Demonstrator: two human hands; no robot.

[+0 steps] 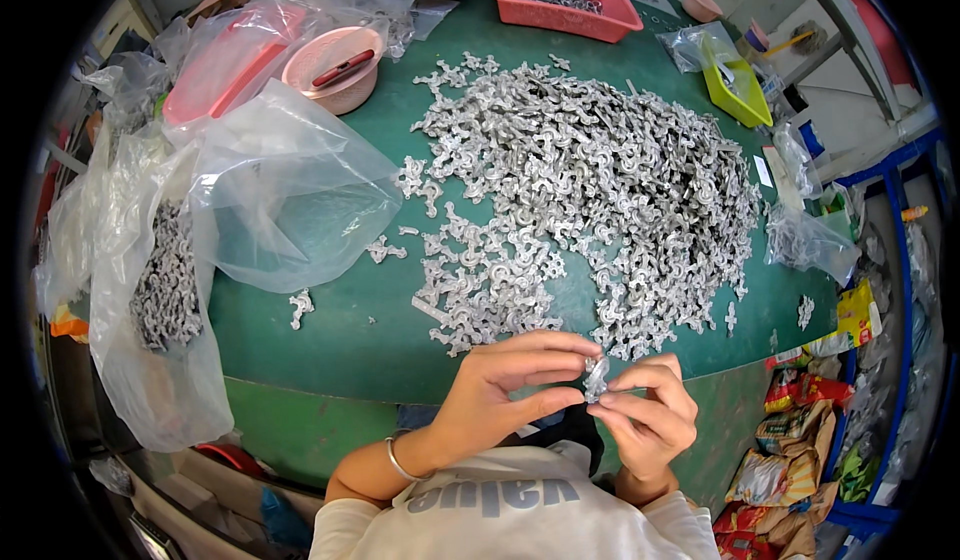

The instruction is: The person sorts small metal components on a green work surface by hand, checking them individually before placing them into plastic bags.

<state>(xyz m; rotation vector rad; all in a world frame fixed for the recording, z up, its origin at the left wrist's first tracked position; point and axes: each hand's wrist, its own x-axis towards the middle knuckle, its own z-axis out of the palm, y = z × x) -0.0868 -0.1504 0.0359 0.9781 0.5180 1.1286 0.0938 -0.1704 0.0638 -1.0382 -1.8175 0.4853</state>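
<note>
Just off the front edge of the green table, a small silvery cast metal part is held between my two hands. My left hand, with a bangle at the wrist, pinches it from the left with thumb and fingertips. From the right, my right hand grips the same part with its fingers curled. Beyond my hands a large heap of similar metal parts covers the middle of the table. A smaller spread of these parts lies nearer, left of centre.
At left, a clear plastic bag full of metal parts hangs by the table. Behind it stand a pink basin and a red tray. A pink bin sits at the back, a yellow-green basket back right.
</note>
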